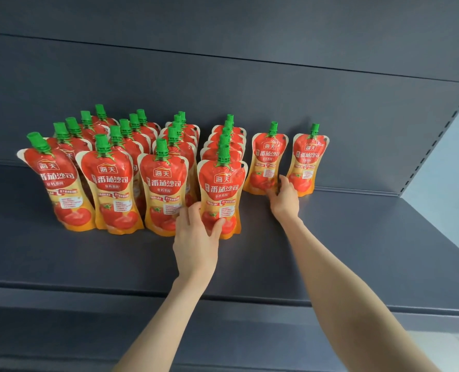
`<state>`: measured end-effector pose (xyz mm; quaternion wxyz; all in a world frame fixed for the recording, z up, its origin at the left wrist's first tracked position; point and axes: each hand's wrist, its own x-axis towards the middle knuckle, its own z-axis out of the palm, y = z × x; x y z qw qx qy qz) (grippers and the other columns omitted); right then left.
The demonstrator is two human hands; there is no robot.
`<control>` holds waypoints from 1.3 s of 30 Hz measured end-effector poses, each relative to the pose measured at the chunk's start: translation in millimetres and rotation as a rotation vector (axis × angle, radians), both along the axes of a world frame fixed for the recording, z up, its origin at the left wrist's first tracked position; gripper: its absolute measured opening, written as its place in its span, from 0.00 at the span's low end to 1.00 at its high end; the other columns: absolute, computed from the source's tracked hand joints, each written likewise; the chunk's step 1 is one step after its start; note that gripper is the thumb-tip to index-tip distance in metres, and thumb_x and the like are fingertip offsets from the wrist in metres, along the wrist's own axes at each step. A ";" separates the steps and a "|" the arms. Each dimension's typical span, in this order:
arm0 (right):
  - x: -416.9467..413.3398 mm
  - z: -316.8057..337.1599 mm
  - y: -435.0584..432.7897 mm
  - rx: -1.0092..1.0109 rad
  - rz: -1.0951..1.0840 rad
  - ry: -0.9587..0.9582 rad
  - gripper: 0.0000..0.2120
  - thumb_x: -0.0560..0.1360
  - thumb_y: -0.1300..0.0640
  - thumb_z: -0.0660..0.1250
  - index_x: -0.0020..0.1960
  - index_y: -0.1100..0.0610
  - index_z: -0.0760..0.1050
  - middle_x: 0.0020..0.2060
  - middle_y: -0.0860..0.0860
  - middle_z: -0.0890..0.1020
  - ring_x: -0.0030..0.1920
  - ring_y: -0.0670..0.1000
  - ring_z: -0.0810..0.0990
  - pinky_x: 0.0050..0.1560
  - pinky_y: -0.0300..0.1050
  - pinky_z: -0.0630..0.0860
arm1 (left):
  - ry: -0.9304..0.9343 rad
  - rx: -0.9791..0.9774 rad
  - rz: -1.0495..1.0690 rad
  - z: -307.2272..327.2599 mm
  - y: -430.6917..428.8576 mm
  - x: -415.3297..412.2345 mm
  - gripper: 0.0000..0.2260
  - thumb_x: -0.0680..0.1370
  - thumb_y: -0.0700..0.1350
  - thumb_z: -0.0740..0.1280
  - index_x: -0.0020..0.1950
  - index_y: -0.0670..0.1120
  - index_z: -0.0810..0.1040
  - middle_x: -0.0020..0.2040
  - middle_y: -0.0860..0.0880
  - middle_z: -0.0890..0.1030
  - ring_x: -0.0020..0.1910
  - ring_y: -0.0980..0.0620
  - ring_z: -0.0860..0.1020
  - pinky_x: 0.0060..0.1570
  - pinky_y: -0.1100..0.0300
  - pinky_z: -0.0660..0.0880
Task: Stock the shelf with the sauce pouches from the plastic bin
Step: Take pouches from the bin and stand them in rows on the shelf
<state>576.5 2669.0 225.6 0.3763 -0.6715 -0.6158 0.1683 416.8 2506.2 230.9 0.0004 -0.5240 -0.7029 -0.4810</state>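
Gripping 海天 pouch (221,189), left hand (196,234)

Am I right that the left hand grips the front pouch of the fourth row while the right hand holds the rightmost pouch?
Not quite. The head view shows the right hand holding the second pouch from the right; the rightmost pouch is not held. The left hand does grip the front pouch of the fourth row.

Most rear pouches (74,127) hide behind front pouches (110,183).
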 end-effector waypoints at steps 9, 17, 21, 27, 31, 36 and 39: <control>10.0 9.4 -101.6 0.147 -0.028 0.217 0.11 0.77 0.58 0.64 0.58 0.61 0.76 0.54 0.57 0.80 0.53 0.56 0.79 0.55 0.49 0.75 | -0.018 0.025 -0.098 -4.7 -25.3 4.7 0.17 0.74 0.46 0.70 0.60 0.41 0.75 0.57 0.44 0.77 0.53 0.42 0.78 0.46 0.49 0.78; 69.7 17.2 -230.5 0.206 -0.158 0.382 0.06 0.78 0.58 0.64 0.47 0.56 0.79 0.37 0.42 0.79 0.37 0.38 0.76 0.40 0.26 0.69 | -0.105 0.249 -0.531 -5.6 -65.8 73.4 0.09 0.75 0.43 0.64 0.52 0.41 0.78 0.48 0.47 0.79 0.46 0.48 0.78 0.45 0.51 0.77; 116.8 2.5 -298.9 0.226 -0.283 0.377 0.05 0.77 0.59 0.65 0.43 0.52 0.77 0.35 0.42 0.79 0.36 0.34 0.76 0.39 0.25 0.69 | -0.183 0.204 -0.762 -9.2 -102.3 130.5 0.11 0.75 0.46 0.61 0.51 0.42 0.78 0.45 0.50 0.79 0.44 0.53 0.77 0.46 0.56 0.76; 201.1 -44.4 -422.1 0.143 -0.468 0.330 0.04 0.77 0.61 0.65 0.46 0.56 0.79 0.36 0.39 0.79 0.38 0.34 0.77 0.39 0.27 0.70 | -0.328 -0.095 -0.964 -66.7 -188.3 226.7 0.07 0.75 0.45 0.64 0.50 0.47 0.79 0.44 0.51 0.82 0.42 0.58 0.78 0.45 0.70 0.73; 249.0 -88.4 -497.9 0.018 -0.550 0.295 0.05 0.77 0.59 0.65 0.48 0.55 0.79 0.39 0.40 0.80 0.41 0.39 0.79 0.44 0.35 0.75 | -0.435 -0.365 -1.004 -116.3 -257.0 278.1 0.04 0.76 0.42 0.67 0.50 0.50 0.78 0.42 0.58 0.81 0.43 0.61 0.78 0.42 0.74 0.72; 292.7 -140.2 -558.2 -0.137 -0.613 0.313 0.06 0.78 0.58 0.64 0.52 0.56 0.79 0.43 0.43 0.81 0.43 0.41 0.80 0.46 0.36 0.75 | -0.423 -0.588 -1.053 -165.8 -313.7 321.1 0.07 0.75 0.38 0.68 0.49 0.48 0.77 0.43 0.54 0.81 0.41 0.63 0.78 0.42 0.74 0.71; 310.7 -169.6 -572.9 -0.224 -0.643 0.326 0.05 0.77 0.59 0.65 0.50 0.55 0.79 0.42 0.44 0.81 0.43 0.43 0.80 0.46 0.37 0.75 | -0.404 -0.715 -1.047 -195.9 -327.5 336.2 0.10 0.75 0.38 0.68 0.48 0.54 0.76 0.42 0.56 0.81 0.41 0.59 0.79 0.43 0.69 0.73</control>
